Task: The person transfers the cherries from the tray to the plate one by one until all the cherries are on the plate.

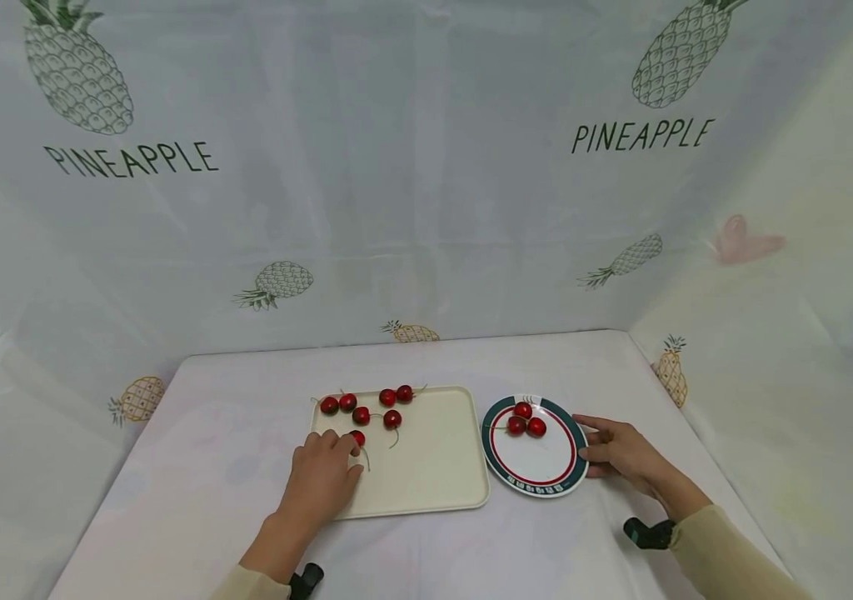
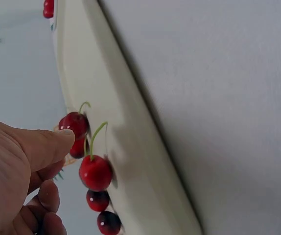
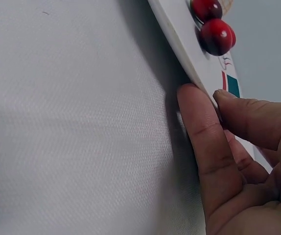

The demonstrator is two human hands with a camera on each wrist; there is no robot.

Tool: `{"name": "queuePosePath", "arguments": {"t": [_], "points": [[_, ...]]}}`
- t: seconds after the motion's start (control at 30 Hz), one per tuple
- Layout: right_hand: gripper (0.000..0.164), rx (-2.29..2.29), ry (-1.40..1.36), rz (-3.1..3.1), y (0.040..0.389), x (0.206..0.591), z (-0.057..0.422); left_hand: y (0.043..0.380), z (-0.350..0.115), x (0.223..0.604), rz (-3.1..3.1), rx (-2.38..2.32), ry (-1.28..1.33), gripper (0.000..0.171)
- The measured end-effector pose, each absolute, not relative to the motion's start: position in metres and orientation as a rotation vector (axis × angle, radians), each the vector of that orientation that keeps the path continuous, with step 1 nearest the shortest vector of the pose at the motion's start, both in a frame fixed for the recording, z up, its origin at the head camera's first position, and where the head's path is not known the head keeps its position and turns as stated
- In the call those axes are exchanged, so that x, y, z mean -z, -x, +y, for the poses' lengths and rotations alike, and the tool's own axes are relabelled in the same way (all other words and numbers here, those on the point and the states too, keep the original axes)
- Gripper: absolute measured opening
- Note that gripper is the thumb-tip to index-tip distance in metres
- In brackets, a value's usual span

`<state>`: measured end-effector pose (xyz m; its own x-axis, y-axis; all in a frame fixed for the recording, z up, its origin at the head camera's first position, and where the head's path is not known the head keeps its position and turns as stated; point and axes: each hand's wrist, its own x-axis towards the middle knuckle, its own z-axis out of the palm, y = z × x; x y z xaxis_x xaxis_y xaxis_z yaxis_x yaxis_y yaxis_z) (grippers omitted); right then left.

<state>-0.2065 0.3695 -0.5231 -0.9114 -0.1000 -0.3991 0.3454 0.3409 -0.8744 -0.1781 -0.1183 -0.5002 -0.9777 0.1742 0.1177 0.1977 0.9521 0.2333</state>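
Observation:
My left hand [image 1: 321, 477] hovers over the left side of a cream tray [image 1: 434, 471], thumb and fingers apart and nothing between them. Right by its fingertips lies a red cherry [image 1: 357, 437]; in the left wrist view this cherry [image 2: 96, 173] shows a green stem and sits just beyond the thumb. Several more cherries [image 1: 392, 419] lie across the tray's far left part. At the right, my right hand [image 1: 624, 454] pinches the rim of a round plate [image 1: 539, 462], thumb on top and fingers beneath. Three cherries [image 1: 536, 427] rest on that plate.
The plate stands close beside the tray's right edge on a table covered with a white cloth [image 1: 194, 467]. Behind the table hangs a pale curtain [image 1: 396, 183] with pineapple prints. Dark wrist devices [image 1: 648, 533] sit at both sleeves.

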Motion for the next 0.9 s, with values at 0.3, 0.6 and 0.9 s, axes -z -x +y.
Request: {"name": "queuePosePath", "arguments": {"t": [0.3,0.6,0.9], "points": [[0.074,1.610,-0.220,2.208,0.206,0.522,0.370,0.181,-0.108,0.511,-3.006,0.310,0.263,0.023],[0.073,1.614,-0.229,2.212,0.206,0.524,0.370,0.186,-0.106,0.518,-3.015,0.200,0.286,0.032],[0.073,1.610,-0.256,2.217,0.206,0.524,0.369,0.186,-0.109,0.524,-3.019,0.143,0.307,0.033]]}}
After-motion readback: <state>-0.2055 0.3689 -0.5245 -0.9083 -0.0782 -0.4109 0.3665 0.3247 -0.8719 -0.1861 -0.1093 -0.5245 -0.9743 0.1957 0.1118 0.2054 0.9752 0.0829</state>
